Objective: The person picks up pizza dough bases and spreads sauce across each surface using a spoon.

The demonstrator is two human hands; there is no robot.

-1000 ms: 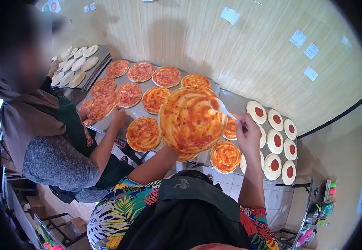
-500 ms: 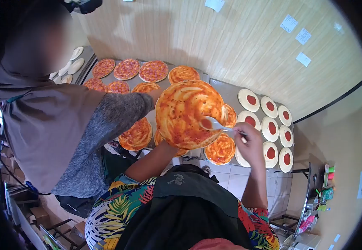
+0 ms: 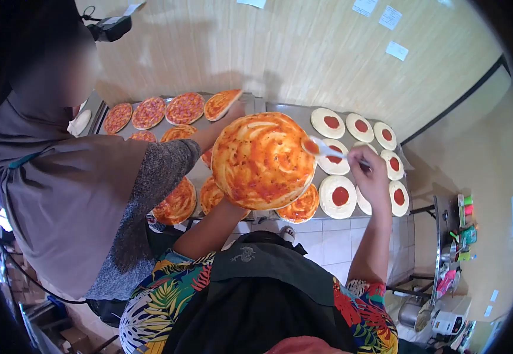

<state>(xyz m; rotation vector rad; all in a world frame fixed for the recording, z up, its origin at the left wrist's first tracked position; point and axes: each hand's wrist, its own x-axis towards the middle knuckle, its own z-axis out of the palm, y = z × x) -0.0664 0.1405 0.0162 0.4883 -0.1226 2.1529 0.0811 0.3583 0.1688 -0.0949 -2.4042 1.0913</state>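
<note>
A round dough base [image 3: 262, 159] spread with red sauce is held up above the tray table. Under its lower edge is my left hand [image 3: 237, 207], mostly hidden by the base. My right hand [image 3: 367, 171] grips the handle of a white spoon [image 3: 327, 148], whose bowl, with red sauce in it, is at the base's right edge. Behind and right of the spoon lie pale dough rounds [image 3: 339, 196], each with a red sauce spot in the middle.
At the left stands a co-worker [image 3: 73, 194], whose hand tilts up a sauced base [image 3: 221, 105] at the back. Topped bases [image 3: 149, 113] lie along the back left. A side shelf [image 3: 436, 253] with kitchen items stands at the right.
The spoon has moved from the base's surface out to its right edge, with my right hand moving right. The co-worker's hand has reached back and tilted up a base. The view has shifted.
</note>
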